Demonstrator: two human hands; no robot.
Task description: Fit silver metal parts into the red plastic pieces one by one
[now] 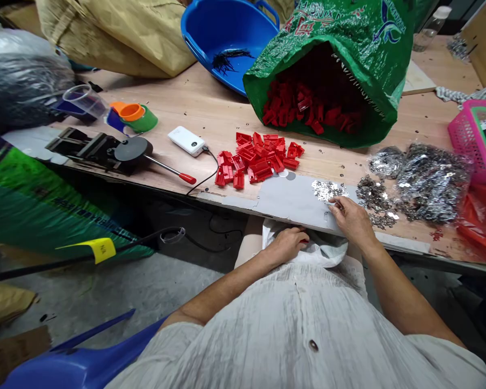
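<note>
My right hand [350, 217] rests on the grey strip [283, 197] at the table's front edge, fingers pinched on a small silver metal piece beside a little heap of shiny metal pieces [327, 189]. My left hand [288, 243] lies in my lap over a white plastic bag [324, 249], fingers curled, with a bit of red showing at the fingertips. A pile of red plastic parts [257, 158] lies on the table just beyond the strip.
A green sack [348, 48] full of red parts lies open behind the pile. Bags of metal pieces [425, 181] and a pink basket [476, 138] sit right. Blue basin [227, 38], white power bank [187, 141], black hand press [113, 151] and coloured cups [132, 114] sit left.
</note>
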